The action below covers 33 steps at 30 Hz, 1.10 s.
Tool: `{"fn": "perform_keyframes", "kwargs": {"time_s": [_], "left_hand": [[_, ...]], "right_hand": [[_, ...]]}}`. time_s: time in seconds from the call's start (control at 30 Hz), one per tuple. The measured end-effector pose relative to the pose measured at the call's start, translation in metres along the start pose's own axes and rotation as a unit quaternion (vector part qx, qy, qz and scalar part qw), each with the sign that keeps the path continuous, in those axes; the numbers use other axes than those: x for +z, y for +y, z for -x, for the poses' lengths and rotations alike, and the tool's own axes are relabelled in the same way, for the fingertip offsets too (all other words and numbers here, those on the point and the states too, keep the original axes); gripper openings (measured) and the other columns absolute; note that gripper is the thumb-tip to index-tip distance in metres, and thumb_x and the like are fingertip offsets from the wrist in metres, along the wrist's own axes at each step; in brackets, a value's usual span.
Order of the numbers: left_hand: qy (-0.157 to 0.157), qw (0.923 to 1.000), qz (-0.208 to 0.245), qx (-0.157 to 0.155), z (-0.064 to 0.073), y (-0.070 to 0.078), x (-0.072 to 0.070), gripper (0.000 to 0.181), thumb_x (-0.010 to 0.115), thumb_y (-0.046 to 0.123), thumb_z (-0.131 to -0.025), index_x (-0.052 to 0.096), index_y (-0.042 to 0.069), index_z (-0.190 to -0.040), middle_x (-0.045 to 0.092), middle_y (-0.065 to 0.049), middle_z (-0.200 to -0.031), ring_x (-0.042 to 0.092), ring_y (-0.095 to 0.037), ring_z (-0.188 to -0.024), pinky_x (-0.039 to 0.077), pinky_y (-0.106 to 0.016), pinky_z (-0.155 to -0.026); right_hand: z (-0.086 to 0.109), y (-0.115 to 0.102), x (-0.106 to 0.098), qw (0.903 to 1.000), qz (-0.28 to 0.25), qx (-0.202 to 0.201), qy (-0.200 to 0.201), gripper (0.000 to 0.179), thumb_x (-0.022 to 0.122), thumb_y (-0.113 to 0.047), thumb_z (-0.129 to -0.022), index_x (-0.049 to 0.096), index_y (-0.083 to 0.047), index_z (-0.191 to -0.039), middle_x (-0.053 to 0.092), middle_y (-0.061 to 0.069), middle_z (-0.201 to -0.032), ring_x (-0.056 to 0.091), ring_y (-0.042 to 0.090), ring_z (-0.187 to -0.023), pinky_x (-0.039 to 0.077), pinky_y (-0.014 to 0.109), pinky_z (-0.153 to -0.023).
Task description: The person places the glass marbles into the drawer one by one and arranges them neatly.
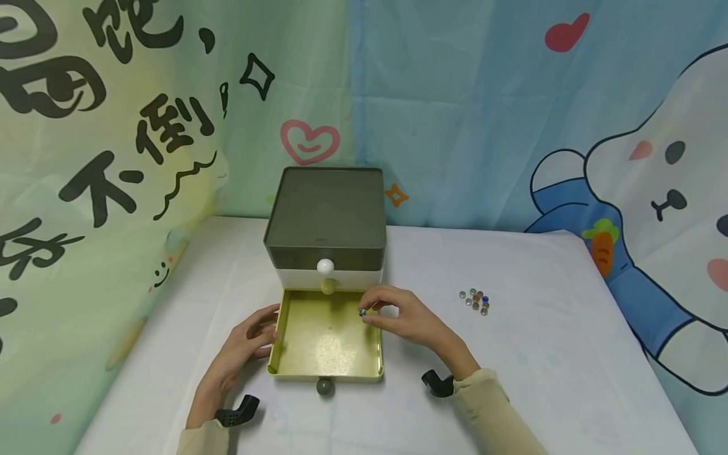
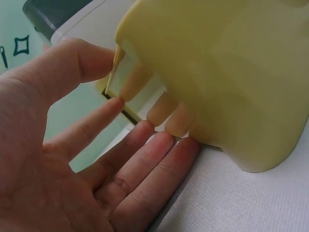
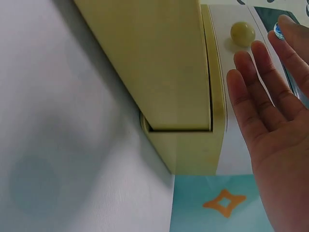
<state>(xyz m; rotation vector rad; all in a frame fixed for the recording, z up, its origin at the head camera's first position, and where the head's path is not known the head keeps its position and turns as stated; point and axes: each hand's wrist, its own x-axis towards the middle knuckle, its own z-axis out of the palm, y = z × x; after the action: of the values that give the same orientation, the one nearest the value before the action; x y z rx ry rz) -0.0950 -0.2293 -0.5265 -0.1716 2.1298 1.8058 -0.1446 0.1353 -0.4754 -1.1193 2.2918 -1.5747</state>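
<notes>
A small blue glass marble (image 1: 362, 312) is pinched between the thumb and index finger of my right hand (image 1: 406, 319), over the right side of the pulled-out yellow-green drawer (image 1: 318, 341). In the right wrist view the marble (image 3: 278, 31) shows at the fingertips, and the other fingers stretch out loosely. My left hand (image 1: 241, 347) is at the drawer's left side. In the left wrist view its nearly straight fingers (image 2: 145, 169) touch the drawer's outer wall (image 2: 227, 72), with the thumb at the edge. The drawer's bottom is bare.
The drawer belongs to a small cabinet (image 1: 327, 215) with a dark grey-green top, white middle and round knobs. Several loose marbles (image 1: 476, 299) lie on the white cloth (image 1: 546, 354) to the right. A printed curtain (image 1: 443, 114) hangs behind the table.
</notes>
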Motion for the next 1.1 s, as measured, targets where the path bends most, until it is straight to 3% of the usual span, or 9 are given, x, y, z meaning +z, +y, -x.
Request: {"fn": "perform_keyframes", "kwargs": {"time_s": [0.63, 0.83, 1.1], "left_hand": [[-0.003, 1.0, 0.0, 0.002, 0.001, -0.001, -0.001, 0.066, 0.072, 0.021, -0.098, 0.045, 0.016, -0.158, 0.049, -0.019, -0.157, 0.061, -0.017, -0.121, 0.06, -0.028, -0.087], [0.0, 1.0, 0.0, -0.001, 0.001, -0.001, -0.001, 0.066, 0.073, 0.022, -0.098, 0.046, 0.016, -0.158, 0.049, -0.018, -0.157, 0.061, -0.018, -0.123, 0.06, -0.028, -0.087], [0.001, 1.0, 0.001, -0.004, 0.001, -0.001, -0.001, 0.066, 0.073, 0.024, -0.098, 0.045, 0.018, -0.158, 0.049, -0.018, -0.157, 0.06, -0.023, -0.127, 0.06, -0.028, -0.088]], "right_hand": [[-0.025, 0.002, 0.028, 0.997, -0.005, 0.036, -0.068, 0.018, 0.074, -0.015, -0.098, 0.073, -0.009, -0.115, 0.073, 0.006, -0.111, 0.068, 0.019, -0.103, 0.058, 0.035, -0.095], [-0.033, 0.004, 0.035, 0.9936, 0.046, 0.039, -0.096, 0.021, 0.074, -0.017, -0.098, 0.073, -0.009, -0.117, 0.074, 0.005, -0.113, 0.07, 0.027, -0.108, 0.058, 0.036, -0.095], [-0.043, -0.002, 0.041, 0.9828, 0.116, 0.052, -0.134, 0.016, 0.071, -0.024, -0.101, 0.073, -0.016, -0.115, 0.073, -0.003, -0.113, 0.069, 0.022, -0.106, 0.057, 0.036, -0.094]]}}
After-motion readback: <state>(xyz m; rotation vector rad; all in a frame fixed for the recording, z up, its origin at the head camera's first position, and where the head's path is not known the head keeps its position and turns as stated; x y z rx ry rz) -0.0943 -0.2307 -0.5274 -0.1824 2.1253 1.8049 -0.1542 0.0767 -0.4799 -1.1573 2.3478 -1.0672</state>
